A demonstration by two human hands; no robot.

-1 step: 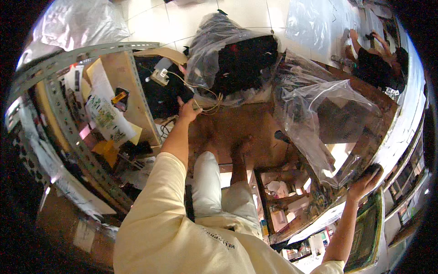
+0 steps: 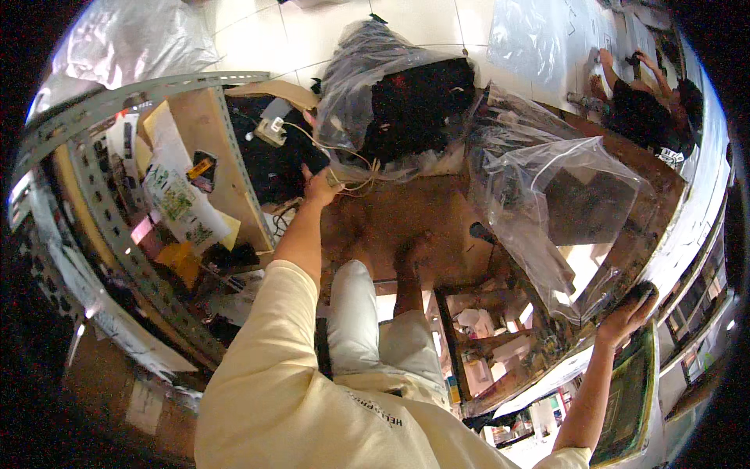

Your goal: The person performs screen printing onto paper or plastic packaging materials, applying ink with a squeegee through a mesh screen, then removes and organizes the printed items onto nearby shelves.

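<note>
My left hand (image 2: 319, 189) reaches forward beside a black bundle (image 2: 269, 168). Its fingers are bent round a thin pale cable (image 2: 361, 186), whose loop passes by the thumb. The cable runs back to a small whitish box like an adapter (image 2: 272, 131) on top of the black bundle. Far to the right, my right hand (image 2: 623, 319) is at the edge of a long white surface (image 2: 660, 270). Its fingers lie in deep shadow, so whether they hold anything is hidden.
Clear plastic sheeting covers a black bulky item (image 2: 418, 109) ahead and a brown tabletop (image 2: 664, 195) at right. A metal-framed shelf (image 2: 82, 168) with papers stands at left. Open wooden compartments (image 2: 461, 344) lie below. At the far right, another person (image 2: 644, 113) is busy.
</note>
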